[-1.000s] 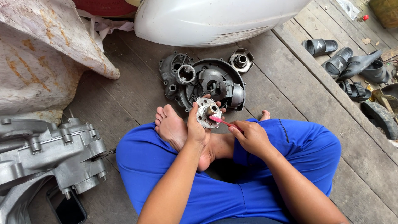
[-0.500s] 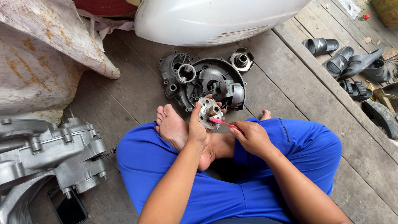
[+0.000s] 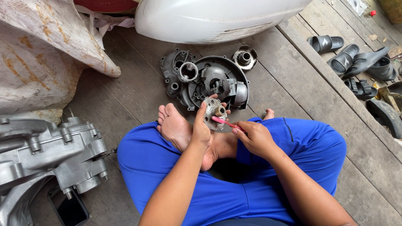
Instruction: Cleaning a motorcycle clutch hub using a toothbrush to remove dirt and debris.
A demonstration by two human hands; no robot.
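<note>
Overhead, the white scooter body [image 3: 217, 19] curves smooth and glossy across the plank floor [image 3: 293, 88], which is grey, grainy and gapped. Left of me a stained sack [image 3: 37, 62] slumps soft over the cast engine case [image 3: 46, 155], dull silver and ribbed, with a phone [image 3: 71, 211] lying dark beneath it. Ahead sits a round dark cover [image 3: 217, 83] crowded with greasy parts, a steel ring [image 3: 188, 72] and a small gear [image 3: 245, 57] beside it. Black sandals [image 3: 347, 54] lie well apart to the right.

I sit cross-legged in blue trousers [image 3: 301, 142], bare feet tucked. My left hand [image 3: 203, 129] is clamped on the disc [image 3: 214, 113], a round flanged metal piece with holes and a brassy hub, held upright just above my foot. I judge it dense for its size, rigid, likely oily, so the rim is the safest hold, thumb behind and fingers over the edge. My right hand [image 3: 255, 138] pinches the pink brush [image 3: 224, 122], grip closed on its handle, head touching the disc's face. It looks light, slim and slightly springy plastic, best held near the middle.
</note>
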